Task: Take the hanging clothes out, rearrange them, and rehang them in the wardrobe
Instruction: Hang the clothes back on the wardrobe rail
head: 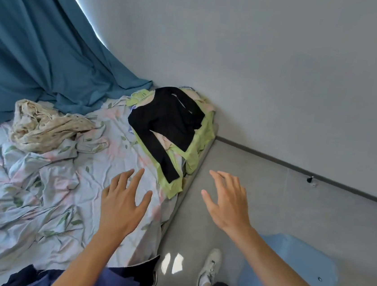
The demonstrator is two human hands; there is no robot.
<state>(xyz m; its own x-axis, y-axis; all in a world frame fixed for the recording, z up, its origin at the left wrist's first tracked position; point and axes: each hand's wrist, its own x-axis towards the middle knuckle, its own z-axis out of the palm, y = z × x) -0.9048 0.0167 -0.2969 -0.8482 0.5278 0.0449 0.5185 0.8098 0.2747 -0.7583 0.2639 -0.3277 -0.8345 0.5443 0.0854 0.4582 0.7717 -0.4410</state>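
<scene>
Black long-sleeved top [166, 121], soft, light, limp, likely to sag; lies on green garment [196, 143] at the bed [37, 184] corner, beyond both grips; left hand [124, 206] and right hand [227, 206] spread, holding nothing; best taken at the shoulders.

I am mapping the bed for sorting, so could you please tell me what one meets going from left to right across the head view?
Crumpled cream floral cloth → left hand over the pale floral bedsheet → black long-sleeved top on the lime-green garment → right hand → light blue plastic stool.
</scene>
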